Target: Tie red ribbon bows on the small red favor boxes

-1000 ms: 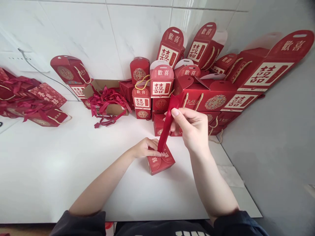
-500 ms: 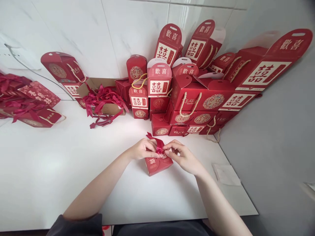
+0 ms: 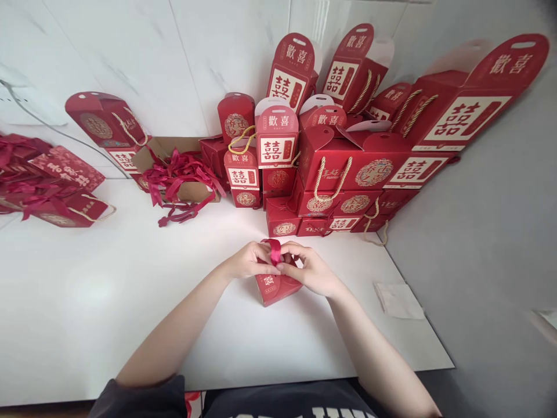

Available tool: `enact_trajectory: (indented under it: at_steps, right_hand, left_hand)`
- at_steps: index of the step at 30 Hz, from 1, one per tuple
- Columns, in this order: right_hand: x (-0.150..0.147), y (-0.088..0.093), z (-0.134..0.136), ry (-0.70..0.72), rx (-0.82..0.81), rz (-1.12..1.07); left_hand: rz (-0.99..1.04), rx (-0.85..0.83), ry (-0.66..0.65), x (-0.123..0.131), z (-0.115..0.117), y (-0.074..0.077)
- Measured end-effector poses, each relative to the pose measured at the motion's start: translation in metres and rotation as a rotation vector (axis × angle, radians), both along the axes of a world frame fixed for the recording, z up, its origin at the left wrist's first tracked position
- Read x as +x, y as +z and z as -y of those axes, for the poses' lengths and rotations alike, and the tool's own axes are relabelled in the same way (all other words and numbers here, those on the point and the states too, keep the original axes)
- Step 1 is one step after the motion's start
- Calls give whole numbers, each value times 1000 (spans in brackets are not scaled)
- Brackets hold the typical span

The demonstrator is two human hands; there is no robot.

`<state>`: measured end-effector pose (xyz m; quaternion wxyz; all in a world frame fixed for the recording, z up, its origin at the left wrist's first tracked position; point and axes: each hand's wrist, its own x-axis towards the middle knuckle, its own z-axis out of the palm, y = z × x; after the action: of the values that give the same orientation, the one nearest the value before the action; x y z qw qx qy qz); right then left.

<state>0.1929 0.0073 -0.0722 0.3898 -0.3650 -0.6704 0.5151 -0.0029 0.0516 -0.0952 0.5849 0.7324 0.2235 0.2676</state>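
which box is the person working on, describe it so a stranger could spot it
On the white table, find the cluster of red boxes right of centre. In front of it, the left hand and right hand meet over a small red box. Unlike its neighbours, it sits apart, with a red ribbon looped above it between the hands.

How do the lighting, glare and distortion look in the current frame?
Head view: pale glare lies on the left of the white tabletop; head view: a faint, soft shadow shows beside the small red box under the hands; head view: the tall red box far right looks stretched and slanted, likely wide-angle distortion.
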Motion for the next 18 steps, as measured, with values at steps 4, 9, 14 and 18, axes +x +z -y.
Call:
enact_trajectory:
  at_steps: [4,9,14,18]
  right_hand:
    - [-9,-5,3,-139,-75,-66]
    - [-3,-17,-1,-272,-351,-391]
    - [12,-29,-4,-409,-630,-708]
    - [25,-34,-4,-472,-640,-747]
  left_hand:
    - [-19,-20,23,0,0,0]
    - [-6,67,-16,-1,-3,-2]
    - [-11,72,-9,-2,-4,-1]
    - [-23,65,-23,-2,-5,-2]
